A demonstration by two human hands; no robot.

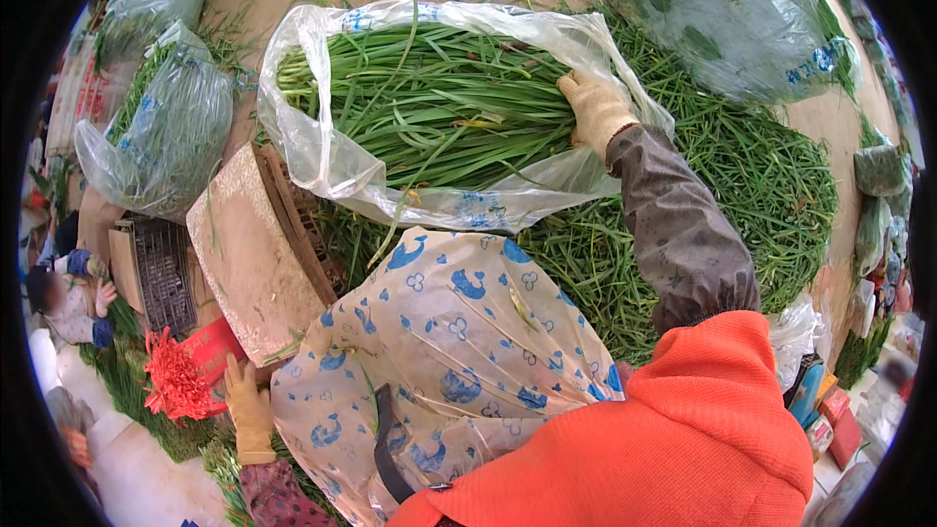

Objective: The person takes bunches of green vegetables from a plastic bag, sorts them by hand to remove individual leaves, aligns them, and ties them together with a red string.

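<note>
A clear plastic bag point(322, 139) lies wide open in front of me, filled with long green leaves, apparently garlic chives point(439, 102). My right hand point(596, 111), in a tan work glove, reaches inside the bag's right end and touches the leaf tips; its fingers are partly hidden, so a grip cannot be made out. Low on the left, my left hand point(249, 410), in a yellowish glove, has its fingers extended beside a red box point(212, 351). A tuft of red strips point(176, 380) spills from that box. Whether the fingertips touch the box is unclear.
Loose cut leaves point(761, 212) spread under and right of the bag. A worn board point(252, 256) stands tilted at left, near a dark crate point(161, 271). Filled bags lie upper left point(176, 124) and upper right point(732, 22). Another person point(77, 304) works at far left.
</note>
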